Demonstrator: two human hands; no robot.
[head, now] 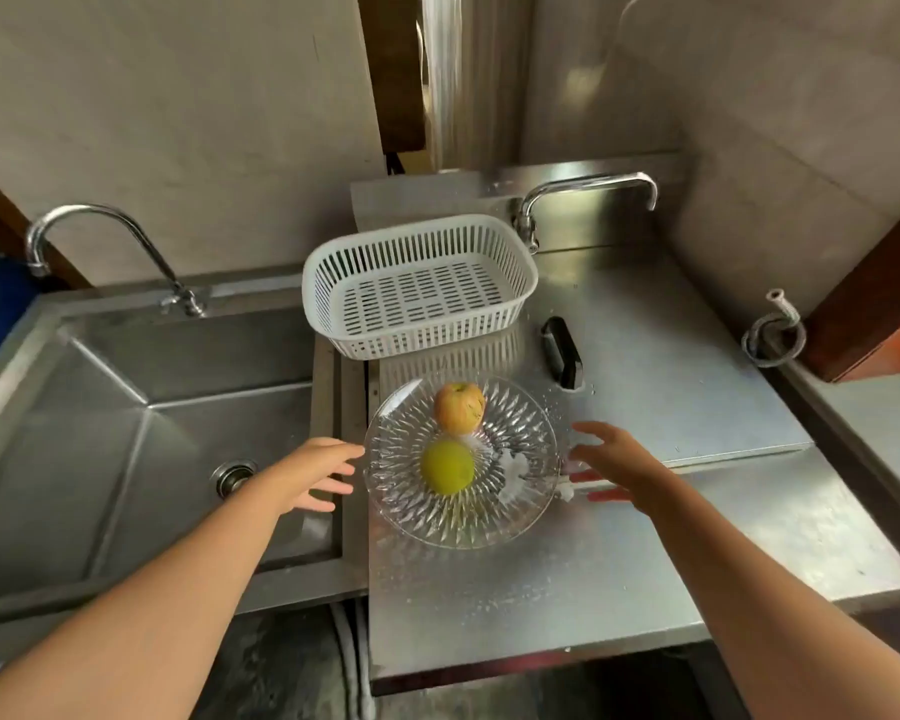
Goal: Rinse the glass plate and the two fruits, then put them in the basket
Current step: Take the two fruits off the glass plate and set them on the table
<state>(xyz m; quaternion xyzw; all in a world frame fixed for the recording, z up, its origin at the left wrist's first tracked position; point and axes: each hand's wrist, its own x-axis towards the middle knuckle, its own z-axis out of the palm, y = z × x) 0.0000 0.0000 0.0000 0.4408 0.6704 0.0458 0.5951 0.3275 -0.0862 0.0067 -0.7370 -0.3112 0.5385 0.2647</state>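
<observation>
A clear cut-glass plate (417, 517) lies on the wet steel counter, right of the sink. On it rest a reddish-yellow apple (459, 407) at the far side and a green fruit (447, 467) nearer me. My left hand (319, 472) hovers just off the plate's left rim, fingers spread and empty. My right hand (610, 459) is at the right rim, fingers apart, holding nothing. A white slotted plastic basket (510, 304) stands empty behind the plate.
A deep steel sink (141, 433) with a drain and a curved tap (100, 236) lies to the left. A second tap (588, 189) stands behind the basket. A black object (562, 350) lies on the counter right of the basket. A coiled hose (772, 332) sits far right.
</observation>
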